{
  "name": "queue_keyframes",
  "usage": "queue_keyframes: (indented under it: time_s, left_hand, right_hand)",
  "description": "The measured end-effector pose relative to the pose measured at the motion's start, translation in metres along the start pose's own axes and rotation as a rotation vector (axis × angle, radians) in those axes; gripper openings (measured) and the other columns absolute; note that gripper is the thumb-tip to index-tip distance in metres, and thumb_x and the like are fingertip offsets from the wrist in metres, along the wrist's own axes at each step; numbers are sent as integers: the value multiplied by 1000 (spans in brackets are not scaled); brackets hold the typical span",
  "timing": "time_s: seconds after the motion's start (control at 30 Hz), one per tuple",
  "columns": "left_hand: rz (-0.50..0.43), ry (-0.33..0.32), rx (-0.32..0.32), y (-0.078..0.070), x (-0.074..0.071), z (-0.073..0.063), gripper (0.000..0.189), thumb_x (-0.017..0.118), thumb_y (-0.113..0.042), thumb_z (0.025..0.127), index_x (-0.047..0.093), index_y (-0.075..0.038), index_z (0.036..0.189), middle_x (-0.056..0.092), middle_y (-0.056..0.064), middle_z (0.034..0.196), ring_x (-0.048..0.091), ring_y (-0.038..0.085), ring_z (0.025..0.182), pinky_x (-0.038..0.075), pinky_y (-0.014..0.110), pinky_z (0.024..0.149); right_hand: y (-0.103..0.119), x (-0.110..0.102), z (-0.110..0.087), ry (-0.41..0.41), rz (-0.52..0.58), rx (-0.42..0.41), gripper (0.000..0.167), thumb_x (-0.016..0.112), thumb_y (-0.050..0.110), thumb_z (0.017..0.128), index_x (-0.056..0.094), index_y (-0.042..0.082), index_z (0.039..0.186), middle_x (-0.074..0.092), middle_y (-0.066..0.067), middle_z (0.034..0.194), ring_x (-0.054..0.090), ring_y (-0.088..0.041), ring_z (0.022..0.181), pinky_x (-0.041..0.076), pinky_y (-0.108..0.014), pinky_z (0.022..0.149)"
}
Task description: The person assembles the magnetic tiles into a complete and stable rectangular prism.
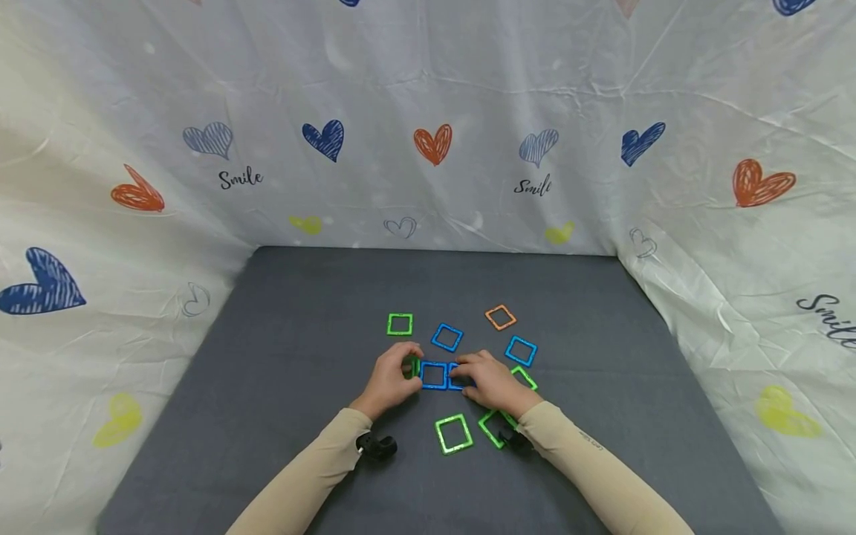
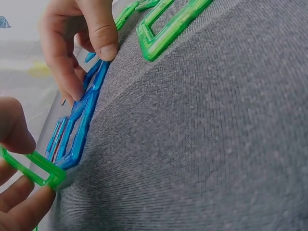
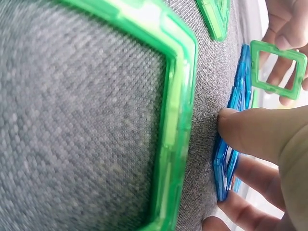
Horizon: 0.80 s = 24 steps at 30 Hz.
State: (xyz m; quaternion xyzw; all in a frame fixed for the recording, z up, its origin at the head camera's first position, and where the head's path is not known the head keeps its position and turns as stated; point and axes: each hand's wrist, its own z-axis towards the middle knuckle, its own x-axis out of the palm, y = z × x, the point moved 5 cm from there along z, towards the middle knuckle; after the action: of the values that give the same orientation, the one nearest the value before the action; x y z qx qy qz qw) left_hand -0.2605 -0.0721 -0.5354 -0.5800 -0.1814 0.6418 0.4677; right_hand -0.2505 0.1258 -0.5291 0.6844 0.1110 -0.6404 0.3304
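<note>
Edge-joining looks in hand: left hand (image 1: 393,373), thumb and fingers closed, pinches green square (image 3: 255,62) at left end of blue pair (image 1: 446,376) on gray cloth (image 1: 321,312), right hand (image 1: 491,380) grips pair's right square; next move likely calls for lining up edges.

The left hand (image 2: 19,204) pinches a tilted green tile frame (image 2: 54,177) right by the near end of a blue tile frame (image 2: 83,134); whether they touch is hard to tell from this angle. Further along, the right hand (image 2: 62,29) grips the adjoining blue frame (image 2: 100,79). Another green frame (image 2: 166,41) lies on grey cloth (image 2: 202,130).
</note>
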Motion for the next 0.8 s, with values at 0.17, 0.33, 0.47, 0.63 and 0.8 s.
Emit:
queue_keyframes:
  time_s: [0.17,0.33,0.47,0.63,0.8]
  left_hand:
    - [-60,1,-26,2,2,-2,35,66,6,74,64,-3,108,62,20,134,63,33,123,60,46,91]
    - [-100,-4,-25,2,5,-3,35,64,9,74,64,-2,107,61,20,134,65,33,121,61,44,89]
    - [-119,0,-36,3,6,-4,35,62,10,74,63,-2,107,60,20,135,65,32,119,61,42,89]
    - [-117,5,-39,3,7,-4,36,63,10,75,63,-4,108,60,19,136,64,32,121,60,43,91]
    - [-70,18,-11,4,10,-6,40,68,12,75,61,-5,111,58,18,137,62,32,124,60,41,92]
  right_hand:
    - [1,-1,0,-6,9,-6,33,78,11,88,76,14,121,65,-15,136,59,-33,114,54,-49,93]
    - [1,-1,-1,-10,10,-6,34,78,11,88,76,14,121,66,-14,136,59,-33,114,54,-49,94]
    - [1,-1,0,-5,12,-2,34,78,12,88,76,14,122,65,-14,136,59,-33,114,54,-49,94]
    - [1,-2,0,-3,11,-2,34,78,12,88,75,14,122,65,-15,136,59,-34,116,53,-49,96]
    - [1,-1,0,3,13,9,34,78,12,88,75,15,122,65,-14,137,59,-33,117,53,-50,96]
